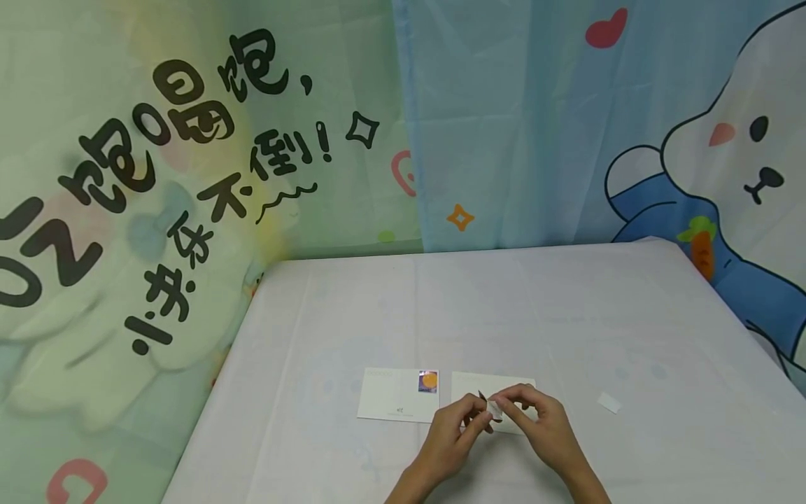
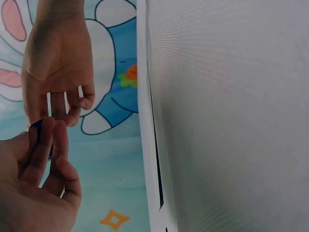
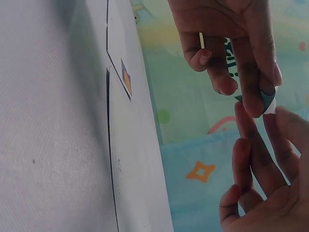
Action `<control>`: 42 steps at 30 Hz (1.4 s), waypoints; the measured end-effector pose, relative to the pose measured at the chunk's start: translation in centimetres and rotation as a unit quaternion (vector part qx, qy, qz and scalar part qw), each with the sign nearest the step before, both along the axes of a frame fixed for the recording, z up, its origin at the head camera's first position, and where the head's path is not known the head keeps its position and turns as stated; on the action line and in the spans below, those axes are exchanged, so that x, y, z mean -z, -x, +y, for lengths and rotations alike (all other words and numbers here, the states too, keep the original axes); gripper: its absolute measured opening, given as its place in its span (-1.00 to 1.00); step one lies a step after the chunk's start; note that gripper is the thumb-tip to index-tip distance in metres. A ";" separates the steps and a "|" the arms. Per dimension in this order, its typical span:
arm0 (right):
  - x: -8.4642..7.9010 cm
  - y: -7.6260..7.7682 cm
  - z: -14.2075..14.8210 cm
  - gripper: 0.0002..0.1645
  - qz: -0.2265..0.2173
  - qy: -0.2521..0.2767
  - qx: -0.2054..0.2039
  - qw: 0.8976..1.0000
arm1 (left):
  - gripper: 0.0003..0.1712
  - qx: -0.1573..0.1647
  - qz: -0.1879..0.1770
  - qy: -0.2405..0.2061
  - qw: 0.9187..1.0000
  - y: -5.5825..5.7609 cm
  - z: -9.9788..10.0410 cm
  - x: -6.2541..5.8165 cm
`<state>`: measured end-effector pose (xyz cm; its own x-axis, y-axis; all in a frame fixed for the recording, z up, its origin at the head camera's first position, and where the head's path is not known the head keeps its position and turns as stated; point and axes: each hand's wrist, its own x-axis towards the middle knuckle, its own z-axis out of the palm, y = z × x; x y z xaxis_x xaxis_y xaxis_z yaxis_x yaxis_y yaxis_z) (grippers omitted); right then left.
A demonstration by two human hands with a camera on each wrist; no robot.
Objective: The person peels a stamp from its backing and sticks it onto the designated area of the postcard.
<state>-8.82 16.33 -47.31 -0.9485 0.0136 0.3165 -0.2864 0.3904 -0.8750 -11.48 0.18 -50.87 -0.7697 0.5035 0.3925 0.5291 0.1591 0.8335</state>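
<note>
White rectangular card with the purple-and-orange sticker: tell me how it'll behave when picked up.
The stickered card will probably stay fairly stiff, as its edges look straight. It is likely light, looking thin in the right wrist view. Lying flat on the white cloth, it may be awkward to lift.

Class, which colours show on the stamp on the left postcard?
The stamp is purple with a round orange patch, clearest in the head view.

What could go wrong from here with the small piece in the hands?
The small piece looks curled between the left hand and right hand, so it might crease or tear. Being so small, it could also slip and drop onto the card below the hands.
</note>
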 end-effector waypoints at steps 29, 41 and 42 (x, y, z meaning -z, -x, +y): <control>4.5 1.5 3.3 -0.89 -0.010 0.007 0.139 0.990 | -0.92 -0.013 -0.021 -0.003 1.000 -0.8 -0.1 -2.5; 10.6 2.8 8.8 -0.78 -0.033 -0.020 0.233 0.972 | -0.91 -0.004 -0.026 0.005 1.000 -0.7 -0.2 -2.3; 10.2 2.7 9.1 -0.78 -0.037 -0.013 0.237 0.971 | -0.91 -0.004 -0.026 0.005 1.000 -0.7 -0.2 -2.3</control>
